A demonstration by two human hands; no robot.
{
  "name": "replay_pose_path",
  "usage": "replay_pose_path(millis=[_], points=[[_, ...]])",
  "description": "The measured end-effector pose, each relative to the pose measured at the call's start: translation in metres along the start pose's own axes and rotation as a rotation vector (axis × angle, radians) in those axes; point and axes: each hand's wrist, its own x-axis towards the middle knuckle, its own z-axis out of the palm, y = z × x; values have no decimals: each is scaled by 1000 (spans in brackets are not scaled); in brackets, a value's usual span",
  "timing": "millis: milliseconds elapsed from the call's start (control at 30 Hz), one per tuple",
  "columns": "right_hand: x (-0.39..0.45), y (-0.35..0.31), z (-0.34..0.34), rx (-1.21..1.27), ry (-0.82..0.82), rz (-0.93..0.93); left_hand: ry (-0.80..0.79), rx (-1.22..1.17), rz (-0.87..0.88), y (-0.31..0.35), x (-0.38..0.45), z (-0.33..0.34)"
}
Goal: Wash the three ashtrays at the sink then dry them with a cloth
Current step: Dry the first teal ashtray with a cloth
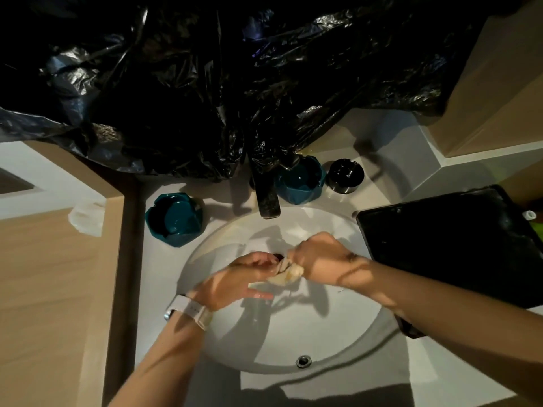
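Observation:
Over the white sink basin [293, 327], my right hand [318, 259] grips one end of a wet, twisted pale cloth [286, 274]. My left hand [245, 279] holds the cloth's other end, with some of its fingers stretched out. A teal ashtray [174, 219] stands on the counter left of the tap [267, 198]. A second teal ashtray [299, 180] sits right of the tap, partly behind it. Next to that one, a small round black ashtray [345, 175] stands by the wall.
A black tray [452, 242] lies on the counter right of the basin. Crumpled black plastic sheeting [220, 83] hangs over the wall behind the tap. A crumpled white tissue [86, 215] lies on the wooden surface at the left. The overflow hole [303, 361] is at the basin's near side.

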Motion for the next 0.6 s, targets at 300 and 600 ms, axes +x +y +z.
replay_pose_path(millis=[300,600], points=[[-4,5,-25,-395,171,-340,-215,629,-219,28,6,57],[-3,-5,29,467,-312,145,225,1944,71,0,25,64]])
